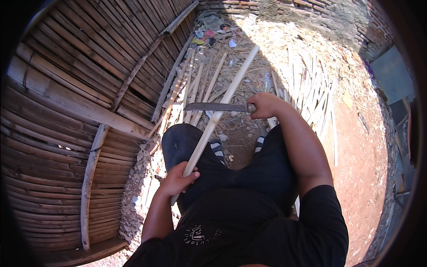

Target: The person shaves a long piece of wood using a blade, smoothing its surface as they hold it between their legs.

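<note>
A long pale strip, seemingly split bamboo (227, 97), slants from beside my left hip up and away to the right. Near its lower end my left hand (179, 180) is closed around it, over my left thigh. My right hand (264, 107) grips the handle of a machete (216, 107), mostly hidden by the fingers. The dark blade points left and lies across the strip about midway, at knee height. Whether the edge has bitten into the strip I cannot tell.
A bamboo slat wall (66, 80) rises close on the left. Several pale strips (195, 86) lie ahead on littered ground, and a heap of thin split strips (313, 95) lies to the right. A brick wall (307, 11) stands at the back; grey panels (391, 73) stand far right.
</note>
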Demonstrator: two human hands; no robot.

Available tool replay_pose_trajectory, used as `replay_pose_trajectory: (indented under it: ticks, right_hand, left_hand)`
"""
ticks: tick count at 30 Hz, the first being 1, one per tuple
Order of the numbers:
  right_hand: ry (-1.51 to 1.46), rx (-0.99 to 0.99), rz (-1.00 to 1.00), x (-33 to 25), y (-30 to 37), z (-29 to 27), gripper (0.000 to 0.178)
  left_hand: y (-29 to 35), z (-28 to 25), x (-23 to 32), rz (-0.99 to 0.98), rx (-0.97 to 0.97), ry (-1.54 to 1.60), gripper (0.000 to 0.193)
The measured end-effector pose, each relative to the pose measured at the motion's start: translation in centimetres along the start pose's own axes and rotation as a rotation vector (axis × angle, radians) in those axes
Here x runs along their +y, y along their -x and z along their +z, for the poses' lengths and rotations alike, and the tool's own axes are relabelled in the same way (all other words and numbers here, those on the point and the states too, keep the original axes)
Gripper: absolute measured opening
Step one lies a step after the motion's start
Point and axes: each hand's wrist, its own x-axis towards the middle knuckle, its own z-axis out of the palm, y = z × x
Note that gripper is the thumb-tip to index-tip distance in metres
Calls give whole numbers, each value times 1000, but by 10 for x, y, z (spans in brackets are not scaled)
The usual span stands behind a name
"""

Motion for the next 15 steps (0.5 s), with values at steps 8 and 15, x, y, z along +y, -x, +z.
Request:
replay_pose_trajectory:
  ticks: [8, 15]
  right_hand:
    - [25, 206, 198, 35, 5, -1, 57]
    - [-5, 24, -10, 9, -3, 5, 57]
  left_hand:
    - [-1, -2, 2, 3, -35, 1, 37]
    - [-2, -2, 0, 20, -19, 1, 37]
